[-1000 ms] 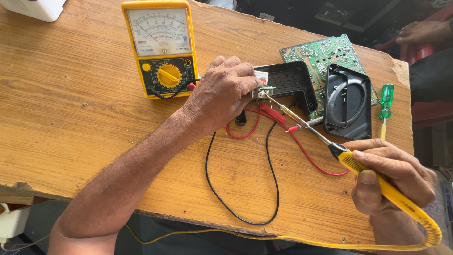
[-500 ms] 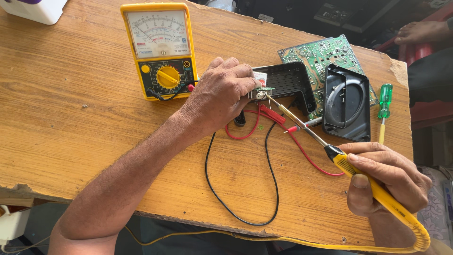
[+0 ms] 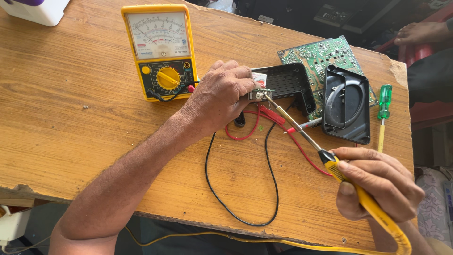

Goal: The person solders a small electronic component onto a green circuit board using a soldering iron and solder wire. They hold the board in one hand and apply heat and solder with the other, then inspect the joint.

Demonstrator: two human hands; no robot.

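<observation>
wooden tabletop [image 3: 71,118], worn along its near edge. left hand [image 3: 222,97], mid-table, pinches a small metal component [image 3: 258,94] against the open black casing [image 3: 290,85]. right hand [image 3: 380,184], near the right corner, grasps a yellow-handled soldering iron [image 3: 330,160], its tip touching the component. yellow analogue multimeter [image 3: 160,52] sits toward the far edge; red and black test leads [image 3: 264,156] trail across the middle. green circuit board [image 3: 316,54], black cover [image 3: 347,106] and green screwdriver [image 3: 383,111] lie toward the right edge.

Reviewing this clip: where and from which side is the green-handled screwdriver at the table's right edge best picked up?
Probably by its green handle, coming from above or from the table's right edge. The screwdriver lies flat and free, handle away from the person, and the black cover crowds its left side.
</observation>
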